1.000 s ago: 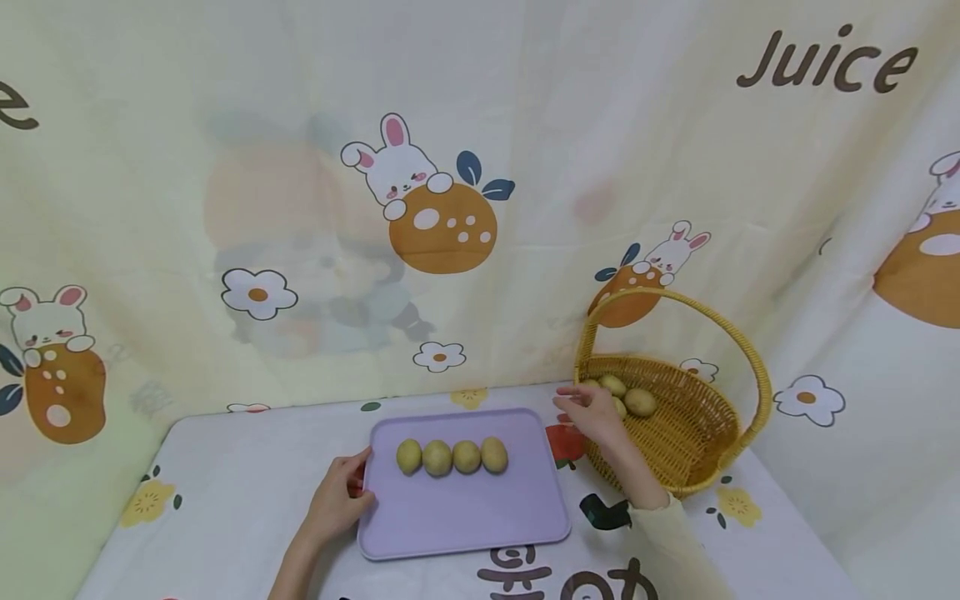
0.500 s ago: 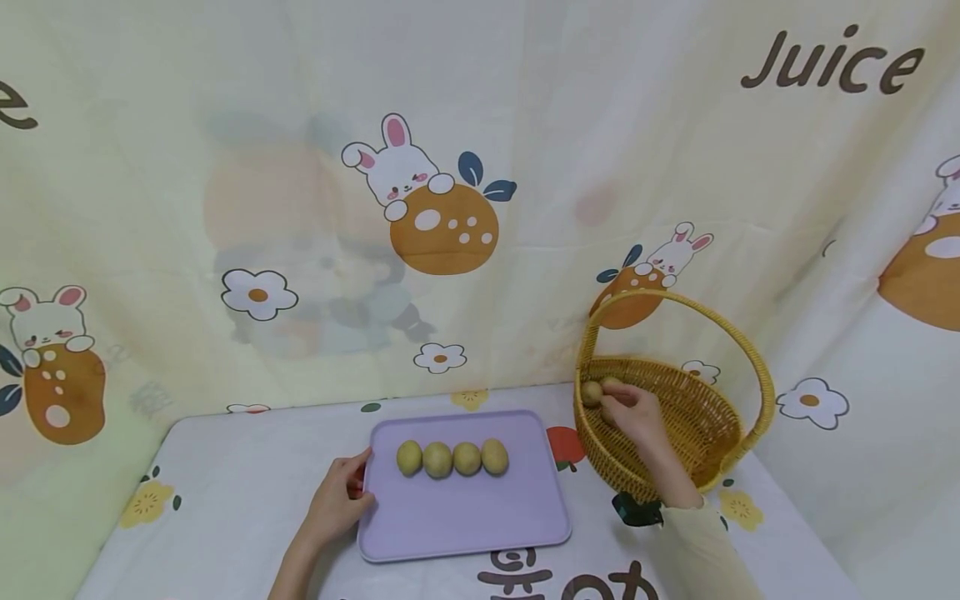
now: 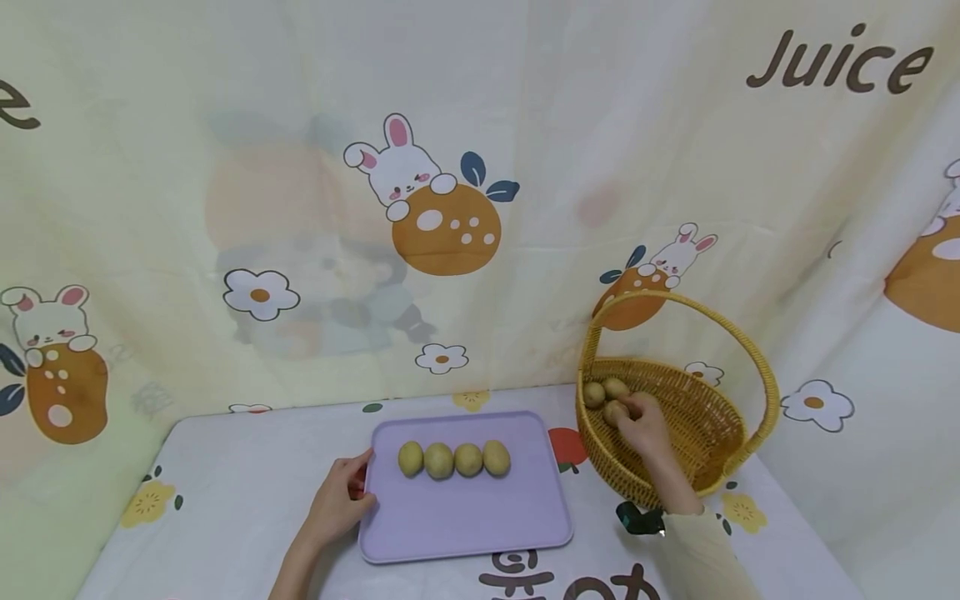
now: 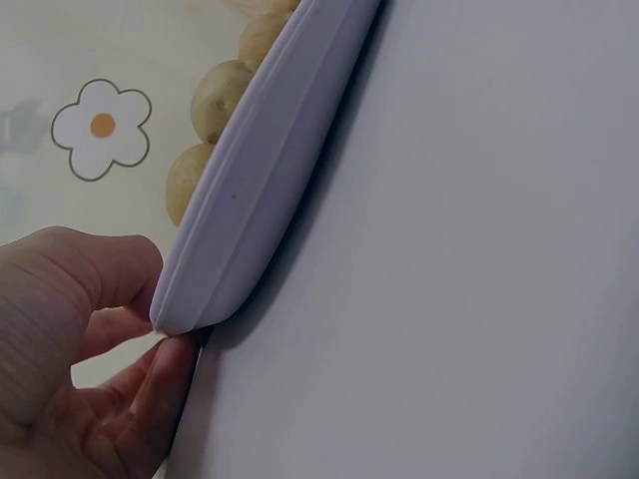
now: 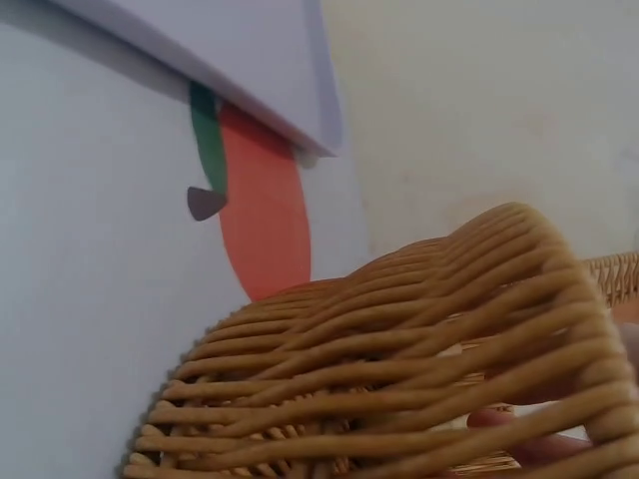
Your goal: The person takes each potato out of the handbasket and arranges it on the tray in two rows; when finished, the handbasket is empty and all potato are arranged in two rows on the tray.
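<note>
In the head view my left hand point(image 3: 339, 497) holds the left edge of a lilac tray point(image 3: 465, 525). Thumb and fingers meet at the tray's corner in the left wrist view. Several small potatoes point(image 3: 438, 461) lie in a side-by-side row across the tray's upper half. My right hand point(image 3: 647, 429) reaches down into a yellow wicker basket point(image 3: 701, 433), its fingertips pinching a potato point(image 3: 615, 412). Two more potatoes point(image 3: 593, 394) lie beside it at the basket's left end. Most of the right hand is hidden behind the weave in the right wrist view.
The basket's tall arched handle point(image 3: 738, 337) rises above my right hand. A white printed cloth point(image 3: 247, 483) covers the table, and a cartoon-print curtain point(image 3: 525, 317) hangs along its back. A dark device point(image 3: 640, 518) sits at my right wrist.
My right hand has moved right from the basket's left rim down into the basket and taken hold of a potato. My left hand and the tray have stayed put.
</note>
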The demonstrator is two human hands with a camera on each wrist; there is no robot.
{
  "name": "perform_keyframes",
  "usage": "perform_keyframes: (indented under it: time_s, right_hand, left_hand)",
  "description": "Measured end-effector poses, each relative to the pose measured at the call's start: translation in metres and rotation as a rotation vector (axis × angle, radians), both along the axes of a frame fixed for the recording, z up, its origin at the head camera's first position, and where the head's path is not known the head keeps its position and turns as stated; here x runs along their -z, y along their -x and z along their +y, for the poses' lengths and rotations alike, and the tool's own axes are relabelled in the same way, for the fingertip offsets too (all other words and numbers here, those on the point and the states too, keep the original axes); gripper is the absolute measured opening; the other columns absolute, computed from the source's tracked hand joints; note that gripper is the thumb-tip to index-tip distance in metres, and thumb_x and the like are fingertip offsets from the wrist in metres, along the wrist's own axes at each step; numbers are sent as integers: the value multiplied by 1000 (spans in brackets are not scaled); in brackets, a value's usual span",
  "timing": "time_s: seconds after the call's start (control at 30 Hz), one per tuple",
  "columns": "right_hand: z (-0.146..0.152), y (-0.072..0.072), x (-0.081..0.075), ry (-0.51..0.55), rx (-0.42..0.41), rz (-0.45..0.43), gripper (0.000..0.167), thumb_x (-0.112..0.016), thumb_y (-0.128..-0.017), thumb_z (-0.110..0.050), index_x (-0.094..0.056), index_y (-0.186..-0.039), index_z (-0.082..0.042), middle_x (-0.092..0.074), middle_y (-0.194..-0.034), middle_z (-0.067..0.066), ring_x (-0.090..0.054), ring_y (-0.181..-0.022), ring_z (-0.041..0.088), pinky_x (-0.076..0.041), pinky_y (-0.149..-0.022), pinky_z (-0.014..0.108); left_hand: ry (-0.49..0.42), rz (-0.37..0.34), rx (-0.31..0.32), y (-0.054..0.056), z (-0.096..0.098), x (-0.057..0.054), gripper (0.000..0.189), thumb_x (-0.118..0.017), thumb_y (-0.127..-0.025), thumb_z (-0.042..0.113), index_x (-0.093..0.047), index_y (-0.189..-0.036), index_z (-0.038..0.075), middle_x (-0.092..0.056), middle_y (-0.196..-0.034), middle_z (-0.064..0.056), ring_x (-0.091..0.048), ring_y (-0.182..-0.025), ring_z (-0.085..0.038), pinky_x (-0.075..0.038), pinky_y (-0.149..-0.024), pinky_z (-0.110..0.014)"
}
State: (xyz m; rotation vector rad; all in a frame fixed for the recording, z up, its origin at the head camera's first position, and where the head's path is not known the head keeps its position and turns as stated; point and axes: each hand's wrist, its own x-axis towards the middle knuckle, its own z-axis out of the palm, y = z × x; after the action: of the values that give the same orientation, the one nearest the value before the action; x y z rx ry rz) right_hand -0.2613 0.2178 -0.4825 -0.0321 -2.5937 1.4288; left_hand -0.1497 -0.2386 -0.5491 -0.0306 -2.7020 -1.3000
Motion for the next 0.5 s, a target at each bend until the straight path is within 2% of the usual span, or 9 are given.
perform_keyframes:
  time_s: [0.07,0.2,0.3,0.5]
  right_hand:
    - [0,0,2,-12,4,5,36,-55,-88,1,-57,-117,23,-51,-115,35,-47,-111,43,-38,-94,46]
    - [0,-1,2,8,17,-102,40,-54,-92,-4,-54,-123,21,-51,-120,35,-49,-108,42,-42,-83,36]
    - [0,0,1,4,18,-186,44,-51,-95,-9,-50,-130,18,-49,-124,35,-48,-108,40,-41,-79,33]
    - [-1,1,1,17,12,-216,46,-49,-96,-10,-47,-132,19,-47,-127,36,-45,-115,43,-40,-93,47]
  left_hand:
    - [1,0,2,0,0,0,67,-68,-71,-4,-55,-137,-3,-54,-107,-13,-56,-81,-13,-49,-73,-24]
    - [1,0,2,0,1,0,67,-68,-71,-4,-55,-136,-3,-54,-107,-13,-56,-81,-13,-49,-73,-24]
    - [-7,1,2,0,0,0,67,-68,-71,-4,-55,-137,-4,-54,-108,-14,-56,-81,-13,-49,-72,-23]
    - [-12,11,2,0,0,0,67,-67,-70,-5,-55,-136,-4,-54,-107,-14,-56,-80,-13,-49,-72,-23]
